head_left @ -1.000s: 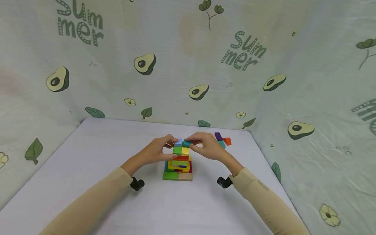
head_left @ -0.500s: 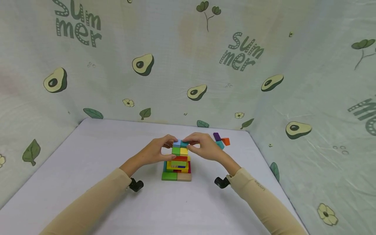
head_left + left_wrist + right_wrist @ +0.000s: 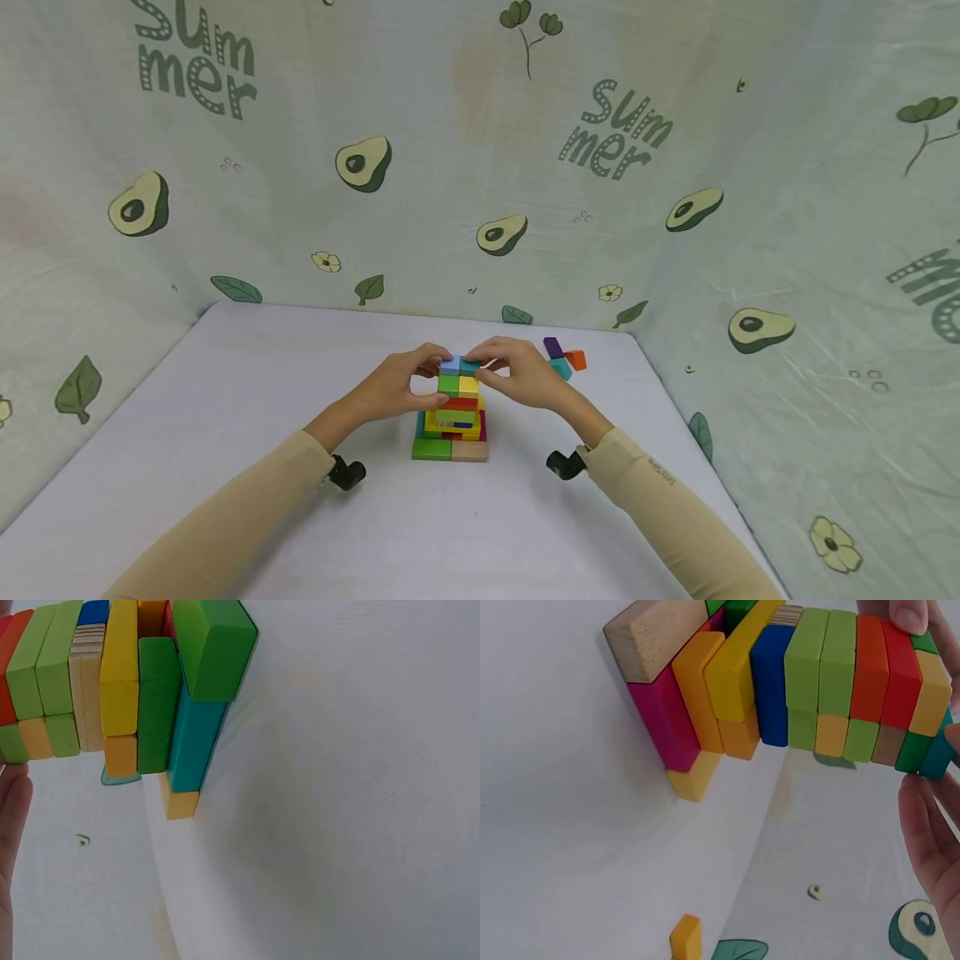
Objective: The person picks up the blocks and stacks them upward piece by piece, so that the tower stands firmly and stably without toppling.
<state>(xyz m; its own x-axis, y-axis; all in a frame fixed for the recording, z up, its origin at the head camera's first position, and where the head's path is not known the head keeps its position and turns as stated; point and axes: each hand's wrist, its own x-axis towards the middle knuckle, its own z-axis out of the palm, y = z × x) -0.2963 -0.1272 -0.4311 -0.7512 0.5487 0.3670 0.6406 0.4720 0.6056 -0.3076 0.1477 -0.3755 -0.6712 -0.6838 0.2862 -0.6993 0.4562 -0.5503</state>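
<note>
A stepped tower of colourful wooden blocks (image 3: 456, 415) stands mid-table in the head view. On its top layer a light blue block (image 3: 450, 366) lies side by side with a teal block (image 3: 469, 367). My left hand (image 3: 392, 385) steadies the tower from the left, index fingertip at the light blue block and thumb lower down by the red layer. From the other side my right hand (image 3: 523, 372) pinches the teal block. The right wrist view shows that teal block (image 3: 936, 752) between thumb and fingers (image 3: 922, 832). Lime green blocks (image 3: 57, 661) form middle layers in the left wrist view.
Behind the right hand lie loose purple (image 3: 553, 347), orange (image 3: 576, 359) and teal blocks (image 3: 561, 368). A yellow-orange block (image 3: 686, 936) sits apart on the table in the right wrist view. Printed cloth (image 3: 450, 167) hangs behind the white table (image 3: 300, 517).
The teal block has shifted left, from slightly askew to flush against the light blue one, with the right hand moving along. The left hand keeps its place on the tower.
</note>
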